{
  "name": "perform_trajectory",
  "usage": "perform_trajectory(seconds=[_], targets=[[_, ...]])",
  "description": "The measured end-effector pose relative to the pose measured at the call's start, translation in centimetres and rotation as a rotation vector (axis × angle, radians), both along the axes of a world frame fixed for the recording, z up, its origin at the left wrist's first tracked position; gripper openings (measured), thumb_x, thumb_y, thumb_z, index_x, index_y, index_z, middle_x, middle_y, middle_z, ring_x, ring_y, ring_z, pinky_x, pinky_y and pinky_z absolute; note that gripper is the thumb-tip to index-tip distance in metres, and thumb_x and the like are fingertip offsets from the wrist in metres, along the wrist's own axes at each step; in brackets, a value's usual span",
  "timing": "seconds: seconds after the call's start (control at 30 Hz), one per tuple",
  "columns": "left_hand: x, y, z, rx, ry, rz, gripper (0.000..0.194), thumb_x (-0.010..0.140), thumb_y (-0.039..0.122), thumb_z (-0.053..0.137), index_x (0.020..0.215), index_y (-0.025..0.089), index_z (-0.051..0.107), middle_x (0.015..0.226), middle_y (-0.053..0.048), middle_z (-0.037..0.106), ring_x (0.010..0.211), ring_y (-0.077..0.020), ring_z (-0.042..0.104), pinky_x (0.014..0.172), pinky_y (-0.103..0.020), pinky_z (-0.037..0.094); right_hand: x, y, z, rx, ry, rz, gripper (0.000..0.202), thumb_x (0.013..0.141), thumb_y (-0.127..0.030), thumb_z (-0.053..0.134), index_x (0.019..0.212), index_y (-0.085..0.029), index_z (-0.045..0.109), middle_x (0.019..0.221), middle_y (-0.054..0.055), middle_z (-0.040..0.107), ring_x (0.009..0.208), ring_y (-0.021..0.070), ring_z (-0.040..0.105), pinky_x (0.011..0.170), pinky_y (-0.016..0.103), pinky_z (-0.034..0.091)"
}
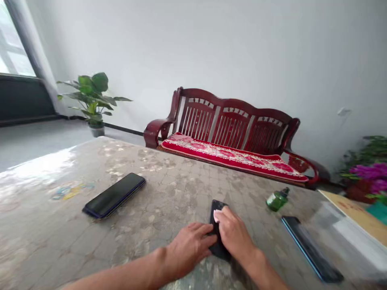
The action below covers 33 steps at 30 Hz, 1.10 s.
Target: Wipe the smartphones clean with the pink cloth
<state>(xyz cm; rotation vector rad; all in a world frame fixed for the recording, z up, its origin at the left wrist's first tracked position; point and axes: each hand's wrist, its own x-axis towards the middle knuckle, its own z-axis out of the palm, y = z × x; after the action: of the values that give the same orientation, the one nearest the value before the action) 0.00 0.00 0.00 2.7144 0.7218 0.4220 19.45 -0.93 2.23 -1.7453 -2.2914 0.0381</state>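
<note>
A black phone (220,250) lies on the patterned table (169,193) between my two hands. My left hand (190,245) rests against the phone's left edge, its fingers reaching onto it. Pinched in my right hand (234,231) is a small pale pink cloth (216,216), pressed on the upper part of the phone near its camera. Part of the phone is hidden under my right hand.
Another dark phone (115,195) lies to the left. At the right are a green bottle (276,199), a blue-edged phone (311,247) and a flat board (356,213). Behind the table stand a red wooden bench (231,127) and a potted plant (93,96).
</note>
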Motion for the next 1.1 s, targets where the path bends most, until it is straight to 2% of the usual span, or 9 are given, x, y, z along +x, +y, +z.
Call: perform_trajectory(seconds=[0.17,0.33,0.6,0.9,1.1], targets=[[-0.2,-0.1,0.0,0.013,0.006,-0.001,0.031,0.094,0.027,0.059,0.125,0.028,0.056,0.135,-0.005,0.057,0.118,-0.0237,0.056,0.103,-0.037,0.045,0.5,2.0,0.0,0.038,-0.046,-0.057,0.036,0.089,-0.001,0.037,0.097,-0.02,0.067,0.095,0.005,0.062,0.092,0.0168,0.058,0.083,0.023,0.04],[-0.1,-0.1,0.2,0.027,0.004,-0.013,0.034,0.093,0.028,0.062,0.126,0.026,0.054,0.137,-0.007,0.055,0.118,-0.0245,0.057,0.104,-0.038,0.044,0.5,3.5,0.4,0.039,-0.099,-0.146,0.032,0.092,-0.005,0.039,0.09,-0.02,0.067,0.091,0.006,0.063,0.086,0.0164,0.059,0.077,0.024,0.04],[-0.1,-0.2,0.3,0.007,-0.037,-0.017,0.03,0.096,0.029,0.056,0.126,0.029,0.055,0.125,-0.005,0.06,0.113,-0.0224,0.058,0.102,-0.035,0.044,-1.1,1.1,0.6,0.012,-0.05,-0.022,0.031,0.084,0.001,0.042,0.084,-0.02,0.064,0.09,0.003,0.061,0.084,0.0147,0.058,0.075,0.023,0.038],[-0.1,-0.2,0.2,0.021,-0.022,-0.011,0.033,0.093,0.028,0.063,0.124,0.026,0.055,0.133,-0.004,0.057,0.115,-0.0221,0.057,0.103,-0.034,0.043,-0.7,2.8,0.4,0.056,-0.049,-0.095,0.032,0.089,-0.002,0.04,0.091,-0.02,0.066,0.092,0.005,0.062,0.087,0.0156,0.059,0.076,0.023,0.039],[-0.1,-0.2,0.6,0.005,-0.022,-0.017,0.03,0.095,0.029,0.058,0.125,0.03,0.055,0.125,-0.004,0.06,0.113,-0.0223,0.057,0.101,-0.035,0.044,-1.1,0.4,0.4,0.026,-0.01,-0.005,0.03,0.084,0.0,0.043,0.085,-0.021,0.065,0.089,0.002,0.06,0.083,0.0138,0.058,0.075,0.022,0.039]])
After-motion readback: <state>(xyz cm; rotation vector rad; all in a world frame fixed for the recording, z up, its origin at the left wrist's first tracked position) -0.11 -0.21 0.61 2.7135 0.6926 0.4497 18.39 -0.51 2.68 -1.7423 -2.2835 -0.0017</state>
